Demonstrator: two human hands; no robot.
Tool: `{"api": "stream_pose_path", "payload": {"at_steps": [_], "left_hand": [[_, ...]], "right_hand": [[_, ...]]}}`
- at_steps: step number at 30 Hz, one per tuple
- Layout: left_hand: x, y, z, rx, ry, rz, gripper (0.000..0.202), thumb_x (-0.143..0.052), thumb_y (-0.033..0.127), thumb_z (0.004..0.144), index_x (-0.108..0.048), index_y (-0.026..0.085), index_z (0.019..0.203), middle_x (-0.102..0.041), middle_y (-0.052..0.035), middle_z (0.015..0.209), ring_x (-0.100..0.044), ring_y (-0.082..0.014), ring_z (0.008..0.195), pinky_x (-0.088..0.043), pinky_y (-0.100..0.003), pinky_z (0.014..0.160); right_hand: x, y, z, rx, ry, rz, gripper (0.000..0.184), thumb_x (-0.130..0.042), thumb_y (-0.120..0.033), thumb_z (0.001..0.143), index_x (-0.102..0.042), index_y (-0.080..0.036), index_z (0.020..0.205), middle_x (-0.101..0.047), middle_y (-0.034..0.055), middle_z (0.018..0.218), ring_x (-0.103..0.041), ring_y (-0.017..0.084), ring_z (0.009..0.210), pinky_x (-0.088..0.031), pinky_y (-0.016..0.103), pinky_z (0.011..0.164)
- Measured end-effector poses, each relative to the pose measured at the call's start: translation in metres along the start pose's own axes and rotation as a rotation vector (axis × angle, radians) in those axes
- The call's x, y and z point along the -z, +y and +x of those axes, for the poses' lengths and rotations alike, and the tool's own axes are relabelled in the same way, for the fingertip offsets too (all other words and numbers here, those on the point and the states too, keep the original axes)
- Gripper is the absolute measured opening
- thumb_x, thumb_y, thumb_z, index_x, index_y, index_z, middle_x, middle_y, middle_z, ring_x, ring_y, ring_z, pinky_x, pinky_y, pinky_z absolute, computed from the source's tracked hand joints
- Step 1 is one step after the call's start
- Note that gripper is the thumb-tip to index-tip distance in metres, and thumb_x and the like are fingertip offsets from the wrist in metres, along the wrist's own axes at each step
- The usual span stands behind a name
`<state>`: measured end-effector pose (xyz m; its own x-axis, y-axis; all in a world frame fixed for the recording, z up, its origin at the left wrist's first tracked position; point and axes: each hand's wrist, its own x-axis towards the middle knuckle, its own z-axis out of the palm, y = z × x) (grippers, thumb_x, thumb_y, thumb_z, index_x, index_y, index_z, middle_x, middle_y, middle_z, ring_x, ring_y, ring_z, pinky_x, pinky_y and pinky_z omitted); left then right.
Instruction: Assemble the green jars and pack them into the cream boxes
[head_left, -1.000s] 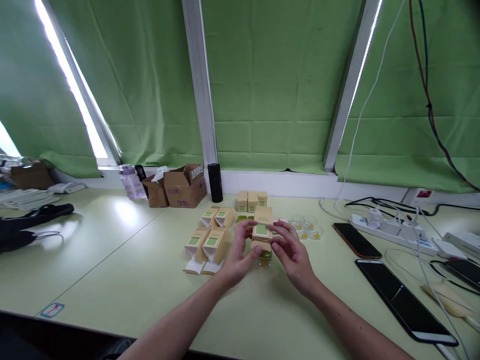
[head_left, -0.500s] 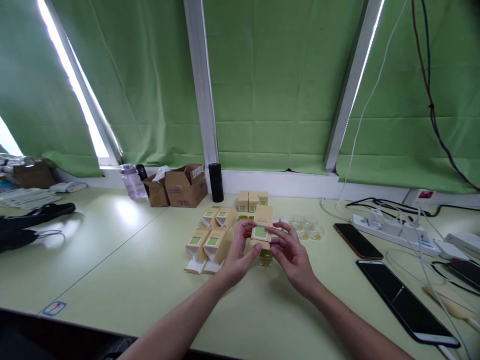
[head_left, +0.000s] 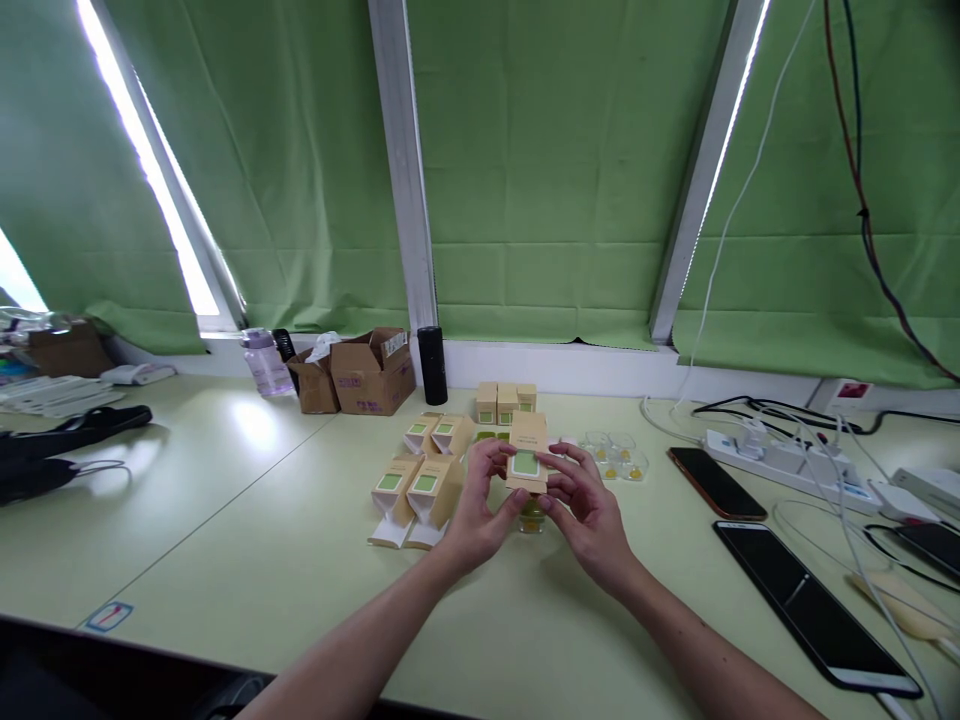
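Between both hands I hold a small tan cardboard box (head_left: 529, 432) with a green window on its face. My left hand (head_left: 486, 505) grips its left side, fingers on the front and thumb at the lower edge. My right hand (head_left: 585, 510) holds the right side the same way. Just below the box, a small glass jar with green contents (head_left: 532, 522) stands on the table, partly hidden. To the left stand several matching tan boxes (head_left: 435, 485), the front ones with flaps folded out. Behind are closed boxes (head_left: 506, 398) in a row.
Several clear cups with yellow bits (head_left: 615, 455) stand to the right. Further right lie two phones (head_left: 716, 482), a power strip (head_left: 780, 460) and loose cables. At the back are brown cartons (head_left: 371, 375), a black cylinder (head_left: 432, 365) and a purple bottle (head_left: 266, 362).
The box in my hands has shifted slightly right, and the flap at its lower end has tilted or folded in. Both hands stay in nearly the same place.
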<state>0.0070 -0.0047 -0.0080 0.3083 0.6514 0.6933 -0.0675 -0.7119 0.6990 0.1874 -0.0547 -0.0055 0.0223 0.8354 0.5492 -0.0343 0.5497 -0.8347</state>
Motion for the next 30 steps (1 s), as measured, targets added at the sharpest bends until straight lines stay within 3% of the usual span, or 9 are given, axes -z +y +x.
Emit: {"api": "stream_pose_path", "payload": {"at_steps": [6,10,13,20,26,30], "left_hand": [[0.001,0.0029,0.0012,-0.044,0.013,0.105,0.043,-0.066,0.039,0.098,-0.056,0.027,0.138,-0.046,-0.0136,0.138,-0.051,-0.0298,0.131,-0.051,-0.044,0.103],[-0.0001,0.0031,0.0015,-0.05,0.034,0.114,0.04,-0.068,0.035,0.097,-0.059,0.027,0.135,-0.047,-0.0129,0.137,-0.05,-0.03,0.133,-0.053,-0.042,0.101],[-0.0012,0.0023,0.0015,-0.05,0.05,0.128,0.037,-0.068,0.033,0.097,-0.062,0.026,0.132,-0.049,-0.0132,0.135,-0.05,-0.0304,0.133,-0.054,-0.042,0.099],[-0.0026,0.0003,0.0015,-0.052,0.082,0.14,0.031,-0.07,0.032,0.096,-0.065,0.025,0.126,-0.05,-0.0131,0.13,-0.05,-0.0293,0.132,-0.054,-0.04,0.096],[-0.0027,0.0011,0.0029,-0.063,0.093,0.157,0.027,-0.07,0.032,0.096,-0.067,0.024,0.121,-0.052,-0.0122,0.126,-0.052,-0.0281,0.126,-0.053,-0.04,0.094],[-0.0024,0.0006,0.003,-0.074,0.105,0.154,0.024,-0.07,0.031,0.096,-0.067,0.023,0.118,-0.052,-0.011,0.123,-0.053,-0.0271,0.122,-0.053,-0.039,0.092]], "right_hand": [[0.0011,-0.0008,0.0005,-0.006,0.002,0.01,0.037,-0.073,-0.041,0.095,-0.07,-0.036,0.132,-0.038,0.0086,0.147,-0.071,0.017,0.098,-0.063,0.041,0.096],[0.0004,-0.0021,0.0008,-0.002,0.014,0.002,0.036,-0.074,-0.042,0.094,-0.072,-0.035,0.13,-0.044,0.0096,0.143,-0.064,0.027,0.124,-0.063,0.04,0.097],[0.0002,-0.0016,0.0016,-0.003,0.023,-0.012,0.035,-0.074,-0.044,0.094,-0.073,-0.035,0.128,-0.048,0.0103,0.14,-0.06,0.03,0.132,-0.063,0.041,0.097],[0.0011,0.0044,0.0019,0.01,0.045,-0.053,0.032,-0.073,-0.046,0.094,-0.075,-0.035,0.124,-0.054,0.0103,0.133,-0.061,0.029,0.129,-0.064,0.042,0.095],[0.0001,0.006,0.0019,0.013,0.064,-0.052,0.027,-0.072,-0.044,0.096,-0.077,-0.035,0.12,-0.051,0.0088,0.132,-0.069,0.021,0.109,-0.063,0.038,0.093],[-0.001,0.0063,0.0019,0.006,0.059,-0.049,0.024,-0.071,-0.043,0.096,-0.077,-0.034,0.118,-0.052,0.0085,0.129,-0.068,0.02,0.109,-0.063,0.036,0.092]]}}
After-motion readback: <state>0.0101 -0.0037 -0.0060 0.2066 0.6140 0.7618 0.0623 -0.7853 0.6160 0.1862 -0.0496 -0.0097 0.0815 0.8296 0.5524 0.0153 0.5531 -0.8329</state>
